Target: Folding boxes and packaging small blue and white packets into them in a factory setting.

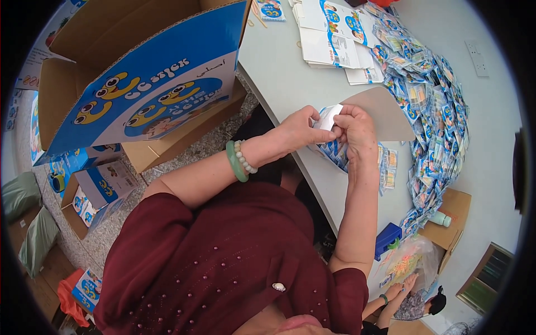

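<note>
Over the edge of the white table, my left hand (301,129) is closed, thumb and fingers pinching a small white paper flap (330,117). My right hand (358,127) is closed on the same flap from the other side, its fingertips nearly meeting the left ones. Beneath my hands is a small carton with blue-and-white sachets (335,152) showing in it. A grey-brown cardboard lid (385,114) stands out behind my right hand. Several loose sachets (387,166) lie by my right wrist. My palms hide much of the carton.
A long heap of sachets (427,111) lines the table's wall side. Flat printed cartons (329,33) are stacked at the far end. A big open blue box (151,84) stands at left. A blue tape dispenser (387,241) and a co-worker's hands (401,289) are lower right.
</note>
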Motion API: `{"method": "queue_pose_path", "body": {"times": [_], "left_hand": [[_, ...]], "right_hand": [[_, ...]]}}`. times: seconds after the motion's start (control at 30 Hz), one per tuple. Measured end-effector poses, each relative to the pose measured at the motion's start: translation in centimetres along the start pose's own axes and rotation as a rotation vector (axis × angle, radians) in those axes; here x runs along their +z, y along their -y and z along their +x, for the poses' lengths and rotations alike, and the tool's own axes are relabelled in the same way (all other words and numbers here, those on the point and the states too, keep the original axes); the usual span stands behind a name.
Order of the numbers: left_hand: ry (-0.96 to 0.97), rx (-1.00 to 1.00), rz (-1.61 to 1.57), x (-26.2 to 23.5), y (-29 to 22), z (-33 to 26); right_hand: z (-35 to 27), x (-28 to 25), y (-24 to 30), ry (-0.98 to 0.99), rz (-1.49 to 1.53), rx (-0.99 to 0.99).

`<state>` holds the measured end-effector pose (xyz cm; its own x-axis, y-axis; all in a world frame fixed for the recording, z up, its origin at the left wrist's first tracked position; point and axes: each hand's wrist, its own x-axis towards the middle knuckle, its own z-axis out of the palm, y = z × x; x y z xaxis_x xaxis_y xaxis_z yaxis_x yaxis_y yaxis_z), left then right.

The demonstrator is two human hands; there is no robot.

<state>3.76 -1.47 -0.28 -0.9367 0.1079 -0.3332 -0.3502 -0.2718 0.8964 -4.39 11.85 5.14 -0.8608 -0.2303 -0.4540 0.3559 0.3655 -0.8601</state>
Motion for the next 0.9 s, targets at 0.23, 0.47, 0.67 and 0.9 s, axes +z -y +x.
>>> {"method": "queue_pose_path", "body": {"times": [0.23,0.47,0.67,0.9], "left_hand": [[-0.017,-0.067,0.12,-0.3,0.0,0.2],[-0.058,-0.005,0.13,0.2,-0.2,0.3],[-0.043,0.097,0.056,-1.0,-0.2,2.2],[-0.068,0.335,0.144,-0.1,1.4,5.1]], "right_hand": [[-2.4,2.6,-0.5,-0.501,-0.911,-0.414],[-2.7,2.2,-0.7,-0.4,-1.195,-0.631],[-3.0,1.0,-1.7,-0.283,-1.022,-0.73],[-7.3,-3.6,-3.9,-0.725,-0.581,-0.94]]}}
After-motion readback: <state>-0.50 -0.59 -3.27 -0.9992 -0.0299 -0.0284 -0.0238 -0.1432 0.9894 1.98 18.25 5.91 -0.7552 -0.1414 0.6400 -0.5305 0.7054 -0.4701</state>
